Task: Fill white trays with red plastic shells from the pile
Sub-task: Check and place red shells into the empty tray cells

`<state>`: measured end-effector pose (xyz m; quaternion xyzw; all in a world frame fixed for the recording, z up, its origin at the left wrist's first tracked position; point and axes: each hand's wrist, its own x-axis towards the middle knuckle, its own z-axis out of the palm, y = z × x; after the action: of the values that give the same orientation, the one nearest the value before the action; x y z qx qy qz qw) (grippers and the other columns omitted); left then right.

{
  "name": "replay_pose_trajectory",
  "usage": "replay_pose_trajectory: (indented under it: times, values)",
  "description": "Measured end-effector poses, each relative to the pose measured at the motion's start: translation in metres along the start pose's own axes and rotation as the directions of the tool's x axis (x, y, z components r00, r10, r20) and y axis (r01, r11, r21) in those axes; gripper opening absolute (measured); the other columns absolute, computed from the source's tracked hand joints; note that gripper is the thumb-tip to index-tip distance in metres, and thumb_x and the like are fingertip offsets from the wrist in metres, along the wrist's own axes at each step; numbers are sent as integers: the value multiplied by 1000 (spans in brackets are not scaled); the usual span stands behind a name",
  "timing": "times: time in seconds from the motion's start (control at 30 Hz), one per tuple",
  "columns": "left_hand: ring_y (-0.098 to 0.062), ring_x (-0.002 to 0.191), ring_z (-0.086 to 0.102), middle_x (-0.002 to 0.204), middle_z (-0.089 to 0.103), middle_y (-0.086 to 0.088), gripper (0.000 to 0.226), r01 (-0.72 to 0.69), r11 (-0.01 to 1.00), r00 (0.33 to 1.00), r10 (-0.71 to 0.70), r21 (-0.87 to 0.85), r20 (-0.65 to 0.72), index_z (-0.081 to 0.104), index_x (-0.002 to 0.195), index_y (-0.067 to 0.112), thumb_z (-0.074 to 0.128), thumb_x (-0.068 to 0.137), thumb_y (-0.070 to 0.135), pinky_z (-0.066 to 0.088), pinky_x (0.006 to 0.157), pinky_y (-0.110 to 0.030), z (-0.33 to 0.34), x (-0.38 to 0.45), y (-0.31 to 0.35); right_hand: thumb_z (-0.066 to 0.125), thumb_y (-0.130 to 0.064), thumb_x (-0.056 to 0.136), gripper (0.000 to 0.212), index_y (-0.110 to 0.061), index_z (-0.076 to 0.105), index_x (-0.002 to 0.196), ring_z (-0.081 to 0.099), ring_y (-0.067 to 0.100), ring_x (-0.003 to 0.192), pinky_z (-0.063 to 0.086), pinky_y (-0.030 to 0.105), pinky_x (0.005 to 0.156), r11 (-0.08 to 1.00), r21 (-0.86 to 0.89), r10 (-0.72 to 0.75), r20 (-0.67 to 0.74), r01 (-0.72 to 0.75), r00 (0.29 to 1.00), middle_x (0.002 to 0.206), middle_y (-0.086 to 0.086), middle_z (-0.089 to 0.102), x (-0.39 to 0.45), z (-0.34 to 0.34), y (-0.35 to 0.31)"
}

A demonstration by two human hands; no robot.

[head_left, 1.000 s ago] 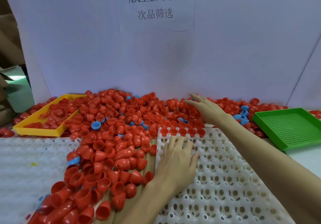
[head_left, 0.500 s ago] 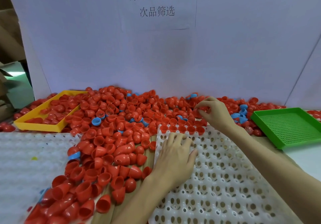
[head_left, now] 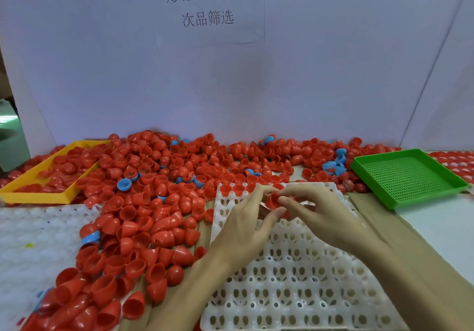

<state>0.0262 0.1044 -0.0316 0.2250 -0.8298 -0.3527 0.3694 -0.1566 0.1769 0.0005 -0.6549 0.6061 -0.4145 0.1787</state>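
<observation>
A big pile of red plastic shells (head_left: pixel 154 202) covers the table from the back wall to the near left. A white tray (head_left: pixel 295 279) with rows of holes lies in front of me; its far row holds a few red shells (head_left: pixel 232 189). Both hands meet above the tray's far end. My right hand (head_left: pixel 318 212) pinches a red shell (head_left: pixel 272 200) between thumb and fingers. My left hand (head_left: pixel 246 225) touches the same shell with its fingertips and thumb curled round it.
A yellow tray (head_left: pixel 33 197) with red shells sits at the far left. A green mesh tray (head_left: pixel 407 176) stands at the far right. Some blue shells (head_left: pixel 124 185) are mixed in the pile. A second white tray (head_left: pixel 33 241) lies at the left. A white wall with a paper sign stands behind.
My right hand came back from the pile with a red shell. My left hand lifted off the tray and rose to meet it at the tray's far end.
</observation>
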Motion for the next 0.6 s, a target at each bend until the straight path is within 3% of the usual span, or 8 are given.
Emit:
replay_pose_trajectory:
  times: [0.13,0.27,0.4,0.47,0.53,0.6]
  values:
    - [-7,108,72,112,73,10,22,58,992,998,-57,-110,13,61,130,31,56,109,30,60,91,-31,-1,0,0,68,-25,99,20,-33,75,117,72,12,97,61,30,82,999,39,16,78,-19,997,108,-8,72,-6,-8,8]
    - [-8,107,74,114,75,11,21,122,970,992,-128,-213,-18,60,130,28,53,110,26,60,94,-31,-4,3,-2,69,-19,100,17,-27,74,114,75,14,84,61,28,78,998,58,32,-13,-32,999,92,-5,77,-3,-11,8]
    - [-7,106,74,115,75,12,22,169,934,979,-196,-316,-56,60,131,24,53,110,20,59,93,-25,-8,6,-1,68,-21,100,13,-25,76,109,75,11,83,63,35,82,998,10,58,-106,-57,993,90,-7,78,12,-22,9]
    - [-6,110,72,118,75,11,23,185,923,976,-212,-337,-47,61,131,23,54,109,21,57,95,-22,-10,6,1,65,-21,102,25,-22,70,126,74,8,100,61,38,94,996,76,67,-189,-54,980,107,-6,77,24,-25,9]
    - [-5,113,71,121,74,6,24,182,912,977,-209,-367,-36,61,132,19,54,109,19,55,94,-18,-11,6,3,61,-17,104,51,-23,46,152,62,8,129,51,37,111,971,230,117,-242,-60,963,143,-2,61,30,-26,6]
    - [-5,112,71,122,74,3,25,180,899,979,-201,-398,-12,62,132,15,54,109,17,54,91,-13,-12,5,6,57,-10,106,60,-24,33,159,54,9,139,47,38,115,951,304,137,-232,-63,963,155,2,49,31,-28,3]
